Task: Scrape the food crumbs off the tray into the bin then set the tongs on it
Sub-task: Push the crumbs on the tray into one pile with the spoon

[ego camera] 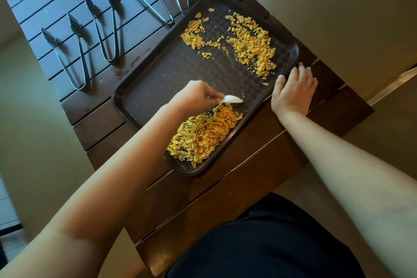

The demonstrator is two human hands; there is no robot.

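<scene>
A dark brown plastic tray lay at an angle on the dark slatted wooden bench. The left hand hovered over the tray's middle, its fingers curled around the handle of a white plastic spoon, whose bowl pointed right just above the tray surface. Directly below the spoon, a dense pile of yellow-orange crumbs sat heaped against the near edge of the tray. A second, looser spread of scattered crumbs covered the far right part of the tray, with fine specks dusted between the two groups. The right hand rested flat on the tray's right rim, fingers straight and relaxed, holding nothing, fingertips near the far right corner. Beyond the tray, four pairs of metal tongs lay on the bench: two scalloped-tip tongs to the left, side by side, and two slim tongs further right, their closed ends touching or just beside the tray's far edge. No bin could be seen.
</scene>
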